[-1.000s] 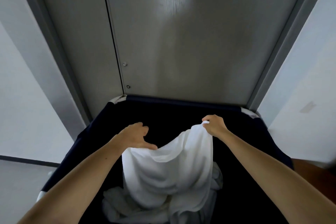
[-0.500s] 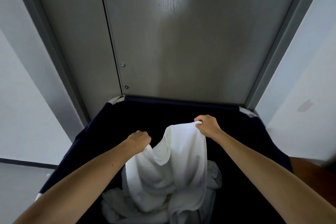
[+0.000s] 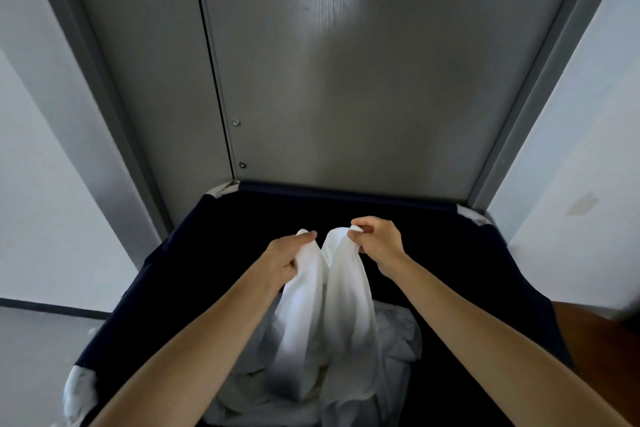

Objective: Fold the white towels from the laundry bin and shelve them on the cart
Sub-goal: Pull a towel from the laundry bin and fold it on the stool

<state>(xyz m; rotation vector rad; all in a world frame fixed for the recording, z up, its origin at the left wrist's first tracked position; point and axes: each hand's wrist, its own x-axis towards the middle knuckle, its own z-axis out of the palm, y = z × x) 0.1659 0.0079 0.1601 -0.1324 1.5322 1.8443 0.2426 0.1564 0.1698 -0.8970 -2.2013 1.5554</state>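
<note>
A white towel (image 3: 332,315) hangs from both my hands above the dark navy laundry bin (image 3: 180,253). My left hand (image 3: 287,258) is closed on one top corner. My right hand (image 3: 375,241) pinches the other top corner, a hand's width away. The towel droops in two long folds between them, and its lower end reaches a heap of more white towels (image 3: 391,340) at the bottom of the bin. The cart is not in view.
A grey double door (image 3: 346,80) stands right behind the bin, framed by grey jambs and white walls on both sides. A brown wooden surface (image 3: 595,326) shows at the right edge. Grey floor lies at the lower left.
My left hand, open beside the towel a second ago, has closed on a top corner. Both hands have come closer together, and the towel now hangs in two narrow folds.
</note>
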